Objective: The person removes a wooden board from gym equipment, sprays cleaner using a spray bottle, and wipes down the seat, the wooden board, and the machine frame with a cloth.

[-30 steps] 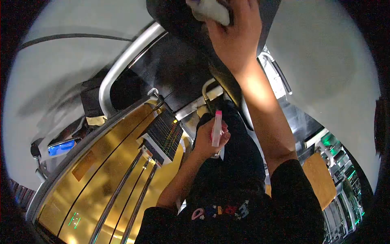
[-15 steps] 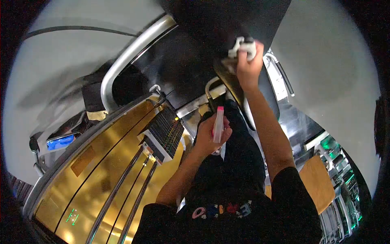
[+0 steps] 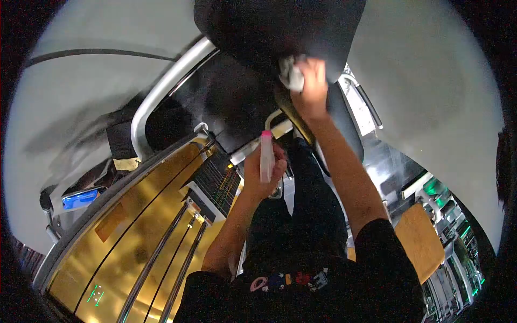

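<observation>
My left hand [image 3: 258, 171] is wrapped round a clear plastic spray bottle [image 3: 266, 159] with a pink top, held upright in front of my legs. My right hand [image 3: 311, 89] reaches forward, its fingers closed on a crumpled white cloth [image 3: 292, 74], somewhat blurred. The cloth lies over the lower part of a black padded panel [image 3: 274, 32]; I cannot tell how firmly it touches. A thick silver curved bar [image 3: 172, 83] runs to the left of the panel.
On the left, a gold-coloured panel [image 3: 134, 231] stands behind metal rods [image 3: 156, 258] and a dark stack of plates [image 3: 212, 183]. A blue phone-like object [image 3: 81, 199] lies in a holder. A black-gripped handle [image 3: 369, 102] and a brown board [image 3: 420, 242] are on the right.
My right hand has moved left and slightly down with the cloth. My left hand and the bottle have shifted left and a little up. More of the black panel shows.
</observation>
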Motion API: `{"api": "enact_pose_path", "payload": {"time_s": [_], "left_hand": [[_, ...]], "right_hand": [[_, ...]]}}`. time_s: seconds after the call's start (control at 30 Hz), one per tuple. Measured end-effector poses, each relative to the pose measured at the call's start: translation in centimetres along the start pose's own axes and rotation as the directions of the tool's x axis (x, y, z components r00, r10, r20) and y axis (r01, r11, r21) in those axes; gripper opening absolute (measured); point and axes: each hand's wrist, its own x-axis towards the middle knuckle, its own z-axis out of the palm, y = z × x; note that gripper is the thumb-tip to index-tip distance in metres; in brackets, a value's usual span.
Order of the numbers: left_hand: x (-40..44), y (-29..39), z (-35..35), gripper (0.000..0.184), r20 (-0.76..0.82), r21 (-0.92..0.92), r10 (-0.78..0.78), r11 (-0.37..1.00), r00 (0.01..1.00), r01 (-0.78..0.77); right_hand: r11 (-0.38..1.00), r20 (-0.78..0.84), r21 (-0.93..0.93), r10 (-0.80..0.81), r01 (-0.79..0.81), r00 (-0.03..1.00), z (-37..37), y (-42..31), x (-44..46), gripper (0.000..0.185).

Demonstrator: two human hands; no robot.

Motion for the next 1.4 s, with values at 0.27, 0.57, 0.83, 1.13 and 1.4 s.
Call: {"api": "enact_pose_path", "payload": {"time_s": [0.27, 0.57, 0.83, 1.13, 1.4], "left_hand": [[0.1, -2.5, 0.0, 0.023, -0.091, -0.093, 0.024, 0.995, 0.996, -0.033], [-0.3, -3.4, 1.2, 0.038, -0.006, -0.254, -0.147, 0.957, 0.989, 0.14], [-0.2, -2.6, 0.6, 0.032, -0.033, 0.021, 0.092, 0.996, 0.995, -0.092], [-0.9, -2.6, -0.6, 0.022, 0.006, 0.037, 0.077, 0.996, 0.997, -0.077], [1.5, -0.6, 1.6, 0.021, -0.031, 0.044, 0.067, 0.997, 0.997, -0.065]], "right_hand": [[0.858, -0.285, 0.274, 0.504, -0.435, 0.815, -0.7, 5.3, 0.8, 0.027], [0.923, -0.377, -0.017, -0.362, 0.384, 0.853, -6.5, -7.0, 19.9, 0.042], [1.0, -0.223, -0.011, -0.025, 0.024, 0.974, -0.2, -0.1, 2.5, 0.043], [0.873, -0.346, 0.375, 0.443, -0.31, 0.827, -0.6, 4.2, 3.4, 0.029], [0.983, -0.255, 0.178, 0.079, -0.034, 0.964, -7.0, -4.4, 17.5, 0.03]]}}
